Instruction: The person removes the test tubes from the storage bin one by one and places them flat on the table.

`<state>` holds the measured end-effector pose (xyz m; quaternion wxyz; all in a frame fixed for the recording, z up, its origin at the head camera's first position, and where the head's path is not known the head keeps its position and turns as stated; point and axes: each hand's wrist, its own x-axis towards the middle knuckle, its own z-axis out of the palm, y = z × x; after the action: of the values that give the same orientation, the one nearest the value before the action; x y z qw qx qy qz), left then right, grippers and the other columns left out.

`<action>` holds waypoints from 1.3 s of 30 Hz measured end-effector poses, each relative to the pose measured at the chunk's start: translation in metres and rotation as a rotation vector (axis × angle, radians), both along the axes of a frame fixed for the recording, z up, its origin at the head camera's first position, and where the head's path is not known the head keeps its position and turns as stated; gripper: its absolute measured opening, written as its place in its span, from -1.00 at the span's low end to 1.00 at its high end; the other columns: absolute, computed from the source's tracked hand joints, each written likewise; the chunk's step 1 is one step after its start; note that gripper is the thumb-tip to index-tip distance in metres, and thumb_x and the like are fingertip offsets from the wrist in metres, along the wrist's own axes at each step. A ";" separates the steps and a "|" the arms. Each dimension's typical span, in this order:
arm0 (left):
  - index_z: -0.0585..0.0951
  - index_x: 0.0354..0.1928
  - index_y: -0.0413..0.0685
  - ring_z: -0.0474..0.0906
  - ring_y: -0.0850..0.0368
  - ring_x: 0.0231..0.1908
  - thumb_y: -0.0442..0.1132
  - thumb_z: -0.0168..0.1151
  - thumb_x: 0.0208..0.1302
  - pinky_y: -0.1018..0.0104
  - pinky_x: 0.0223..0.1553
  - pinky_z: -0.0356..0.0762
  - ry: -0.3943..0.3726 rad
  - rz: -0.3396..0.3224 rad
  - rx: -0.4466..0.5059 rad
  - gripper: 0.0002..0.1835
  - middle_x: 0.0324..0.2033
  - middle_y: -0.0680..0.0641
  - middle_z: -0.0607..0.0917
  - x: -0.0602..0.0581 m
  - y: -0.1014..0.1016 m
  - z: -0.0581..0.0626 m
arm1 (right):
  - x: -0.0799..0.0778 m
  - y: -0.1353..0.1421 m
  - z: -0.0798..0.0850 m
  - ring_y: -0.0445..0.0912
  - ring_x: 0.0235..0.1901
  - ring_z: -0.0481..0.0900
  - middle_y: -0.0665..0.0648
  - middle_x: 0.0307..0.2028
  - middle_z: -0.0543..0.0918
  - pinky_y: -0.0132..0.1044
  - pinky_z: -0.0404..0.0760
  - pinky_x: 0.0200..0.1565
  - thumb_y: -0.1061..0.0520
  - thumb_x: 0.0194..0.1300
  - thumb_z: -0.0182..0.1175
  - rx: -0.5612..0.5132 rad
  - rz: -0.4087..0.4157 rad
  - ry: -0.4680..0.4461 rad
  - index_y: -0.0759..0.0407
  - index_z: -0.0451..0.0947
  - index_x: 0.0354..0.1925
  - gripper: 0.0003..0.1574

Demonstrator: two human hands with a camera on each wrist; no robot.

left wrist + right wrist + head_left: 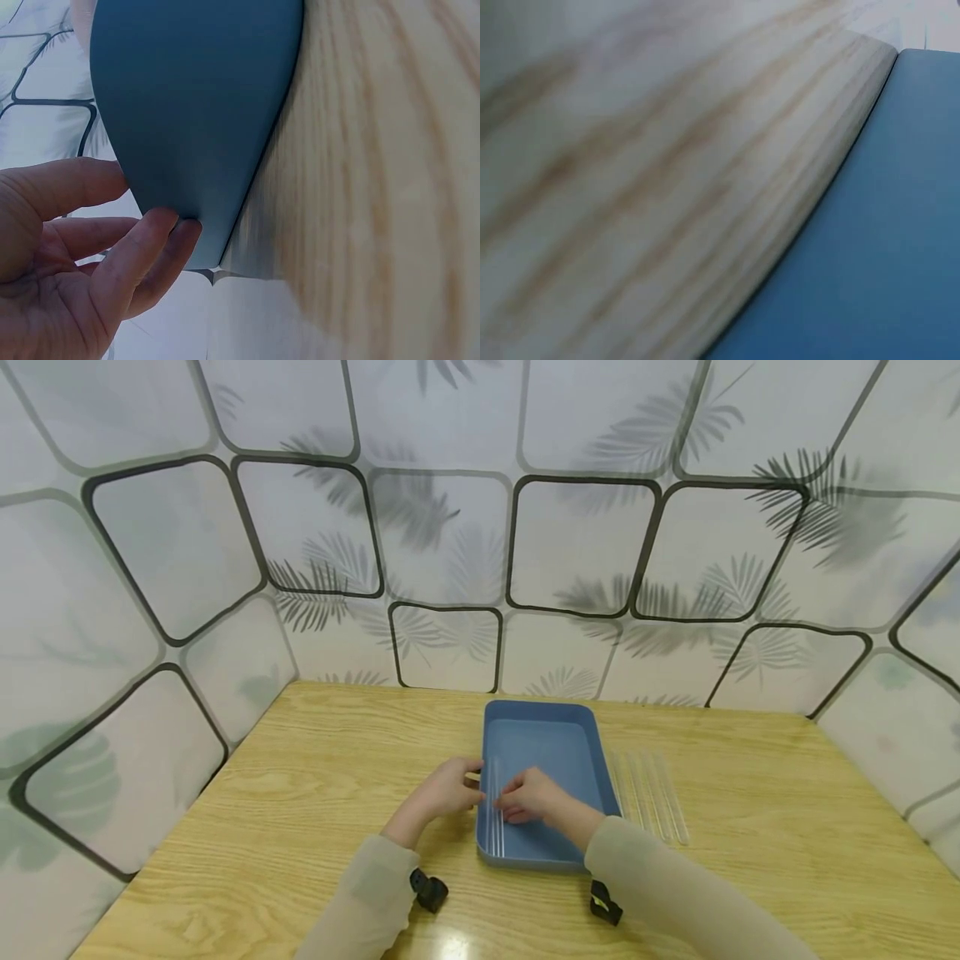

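Two hands at one tray, read left to right in the head view. Left hand: beside the tray's left wall, fingers parted and loosely bent; the left wrist view shows fingertips touching the wall's outer face, with one digit up at the rim. Tray: blue, rectangular, shallow, flat on the wood-grain table, open side up, long axis running away from the person, far end near the patterned wall. Contents: a few thin clear rods, grouped along the inside of the left wall; overlapping outlines, exact count not readable. Their long axis follows that wall, one end towards the person and the other towards the far end; the two ends look alike. Rest of the tray floor is bare blue apart from the area under the right hand. That hand is inside the tray outline, reaching across from the right, fingers curled, thumb and fingertips at the rightmost of these rods; pinch or mere touch, cannot tell. The right wrist view gives just table and blue tray wall. Right of the tray: several more clear rods, the loose set, lying on the table side by side with gaps, roughly parallel to the tray's right wall, near ends angled slightly to the right.
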<state>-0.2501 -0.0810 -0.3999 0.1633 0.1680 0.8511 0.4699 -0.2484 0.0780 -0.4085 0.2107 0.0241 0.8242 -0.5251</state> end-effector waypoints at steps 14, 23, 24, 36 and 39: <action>0.24 0.19 -0.43 0.46 -0.13 -0.06 -0.46 0.14 0.10 0.23 -0.31 0.54 -0.009 0.010 -0.009 -0.42 0.05 -0.33 0.41 0.000 0.000 0.001 | 0.001 -0.003 0.002 -0.13 -0.57 0.55 0.17 -0.56 0.58 -0.29 0.58 -0.45 0.34 -0.01 0.25 0.024 -0.021 -0.004 0.41 0.49 -0.37 -0.82; 0.23 0.19 -0.44 0.46 -0.14 -0.05 -0.47 0.14 0.09 0.22 -0.30 0.53 -0.015 0.013 -0.004 -0.41 0.06 -0.34 0.39 0.001 0.000 0.001 | 0.000 -0.003 0.001 -0.14 -0.56 0.55 0.17 -0.51 0.57 -0.29 0.58 -0.44 0.33 0.00 0.25 0.023 -0.023 -0.019 0.41 0.48 -0.32 -0.78; 0.23 0.19 -0.44 0.46 -0.14 -0.06 -0.47 0.14 0.09 0.22 -0.31 0.53 -0.014 0.011 -0.004 -0.41 0.06 -0.35 0.40 0.001 0.000 0.001 | 0.000 -0.003 0.001 -0.13 -0.55 0.55 0.18 -0.50 0.57 -0.29 0.58 -0.44 0.33 0.01 0.25 0.023 -0.022 -0.022 0.41 0.48 -0.31 -0.77; 0.22 0.20 -0.44 0.45 -0.15 -0.05 -0.47 0.14 0.09 0.23 -0.32 0.53 -0.012 0.006 0.001 -0.41 0.06 -0.35 0.39 0.001 0.000 0.001 | 0.000 -0.002 0.002 -0.12 -0.56 0.56 0.18 -0.50 0.58 -0.28 0.58 -0.46 0.35 0.00 0.25 0.020 -0.035 -0.046 0.39 0.48 -0.23 -0.71; 0.22 0.20 -0.43 0.45 -0.15 -0.05 -0.47 0.14 0.10 0.24 -0.32 0.53 -0.012 0.003 0.003 -0.41 0.07 -0.34 0.39 0.001 0.000 0.001 | 0.000 -0.001 0.003 -0.10 -0.53 0.56 0.19 -0.47 0.59 -0.28 0.58 -0.45 0.35 0.00 0.25 0.016 -0.031 -0.045 0.39 0.48 -0.20 -0.68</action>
<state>-0.2494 -0.0811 -0.3993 0.1674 0.1643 0.8497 0.4722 -0.2487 0.0767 -0.4055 0.2209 0.0502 0.8230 -0.5209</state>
